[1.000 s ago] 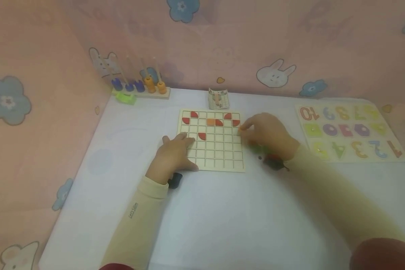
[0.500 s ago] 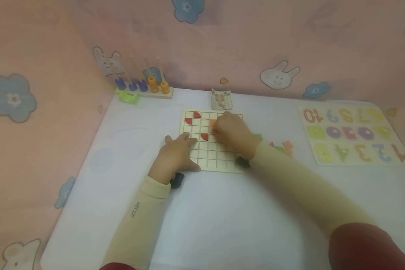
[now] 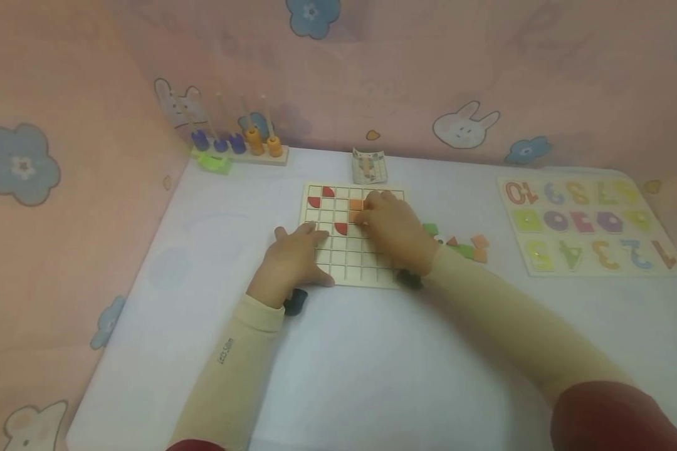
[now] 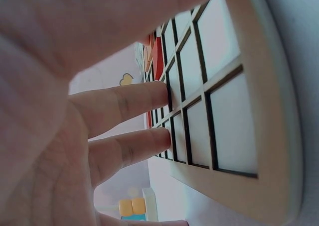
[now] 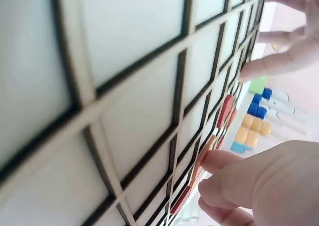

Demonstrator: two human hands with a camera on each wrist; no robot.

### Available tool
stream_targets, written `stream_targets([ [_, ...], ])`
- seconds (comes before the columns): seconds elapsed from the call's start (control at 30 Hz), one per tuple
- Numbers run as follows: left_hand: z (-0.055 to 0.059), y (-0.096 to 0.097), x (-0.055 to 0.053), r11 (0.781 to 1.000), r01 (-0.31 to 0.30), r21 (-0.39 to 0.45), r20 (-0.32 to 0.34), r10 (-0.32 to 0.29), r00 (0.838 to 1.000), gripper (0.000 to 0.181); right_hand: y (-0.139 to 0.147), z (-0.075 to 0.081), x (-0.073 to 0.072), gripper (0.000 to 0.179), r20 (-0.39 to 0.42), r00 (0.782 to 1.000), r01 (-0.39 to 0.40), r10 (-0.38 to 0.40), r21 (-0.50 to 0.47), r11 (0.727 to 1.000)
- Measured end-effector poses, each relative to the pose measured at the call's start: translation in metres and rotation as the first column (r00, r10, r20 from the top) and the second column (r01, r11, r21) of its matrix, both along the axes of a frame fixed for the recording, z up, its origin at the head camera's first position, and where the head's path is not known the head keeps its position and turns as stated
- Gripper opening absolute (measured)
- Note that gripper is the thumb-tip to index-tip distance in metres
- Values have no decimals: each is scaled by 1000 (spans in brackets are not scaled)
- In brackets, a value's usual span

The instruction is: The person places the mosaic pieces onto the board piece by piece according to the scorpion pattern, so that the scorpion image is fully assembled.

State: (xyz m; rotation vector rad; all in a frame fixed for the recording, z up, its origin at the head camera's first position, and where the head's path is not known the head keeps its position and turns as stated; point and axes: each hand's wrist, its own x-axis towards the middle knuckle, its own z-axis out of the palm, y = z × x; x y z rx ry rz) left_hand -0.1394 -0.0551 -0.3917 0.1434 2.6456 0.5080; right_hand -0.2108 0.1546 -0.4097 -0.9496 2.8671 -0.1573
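Note:
A wooden grid board [image 3: 338, 275] lies on the white table, with red quarter-round tiles and orange square tiles in some cells. My left hand [image 3: 290, 260] rests on its left side, fingers spread; in the left wrist view two fingertips [image 4: 162, 136] touch the grid. Over the board's upper right part is my right hand [image 3: 395, 228], fingers curled. Its fingertips are at an orange square tile [image 5: 203, 154], low in the grid. Just above that tile sits another orange tile [image 3: 355, 204]. One red tile [image 3: 341, 229] lies near the middle. The right hand hides the upper right cells.
Loose green, orange and red pieces [image 3: 465, 250] lie right of the board. Farther right is a number puzzle board [image 3: 592, 225]. A small patterned card [image 3: 369, 166] stands behind the grid. At the back left are a bead stacker [image 3: 239, 153] and a light green piece [image 3: 213, 164].
My right hand has carried an orange tile from the board's right edge leftward into the grid, beneath the other orange tile. The left hand has kept its place.

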Motion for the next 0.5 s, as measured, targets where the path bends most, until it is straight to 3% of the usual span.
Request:
stream_targets([
  [0.2, -2, -1, 0, 1000, -8, 8, 3, 8, 1000, 97, 9, 8, -5, 33, 156, 983, 113, -97, -93, 989],
  [0.33, -2, 0, 0, 1000, -11, 20, 4, 11, 1000, 96, 28, 18, -10, 33, 195, 967, 194, -166, -138, 971],
  [0.5, -2, 0, 0, 1000, -17, 16, 4, 16, 1000, 97, 64, 24, -10, 31, 276, 923, 317, -267, -152, 936],
])
